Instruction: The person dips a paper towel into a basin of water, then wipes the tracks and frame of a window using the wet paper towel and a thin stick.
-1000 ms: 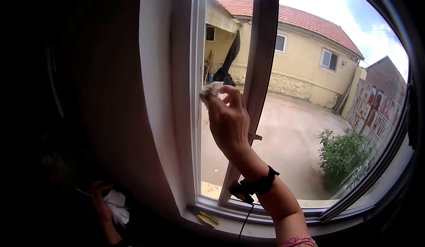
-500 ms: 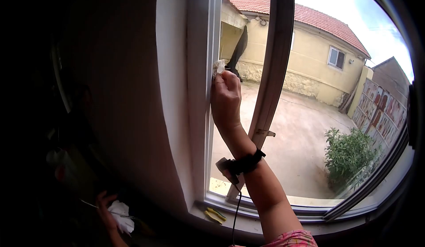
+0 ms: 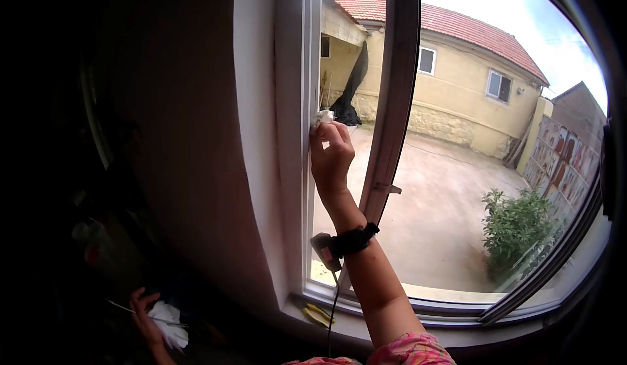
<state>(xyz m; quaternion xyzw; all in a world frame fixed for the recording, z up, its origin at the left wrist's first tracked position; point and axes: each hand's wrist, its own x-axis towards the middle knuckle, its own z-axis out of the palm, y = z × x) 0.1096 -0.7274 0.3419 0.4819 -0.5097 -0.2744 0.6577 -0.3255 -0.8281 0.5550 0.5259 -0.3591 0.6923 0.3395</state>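
Observation:
My right hand (image 3: 334, 156) is raised to the inner edge of the white window frame (image 3: 297, 169). Its fingers pinch a crumpled white tissue-like wad (image 3: 323, 118), pressed against the frame. A black strap with a small device (image 3: 353, 239) circles that wrist, and a cable hangs from it. Low in the shadow at the left, my left hand (image 3: 147, 316) grips a larger sheet of white, tissue-like material (image 3: 170, 324). A thin pale strand runs across that hand. Dim light hides part of its grip.
Yellow-handled pliers or a similar tool (image 3: 318, 314) lie on the sill. A sliding sash with a latch (image 3: 389, 188) stands right of my forearm. Through the glass are a yard, a bush (image 3: 519, 231) and a red-roofed house (image 3: 467, 90). Dark wall fills the left.
My right hand has slid down a little along the frame, still pinching the wad. My left hand has shifted slightly left with its white sheet. The view has shifted slightly.

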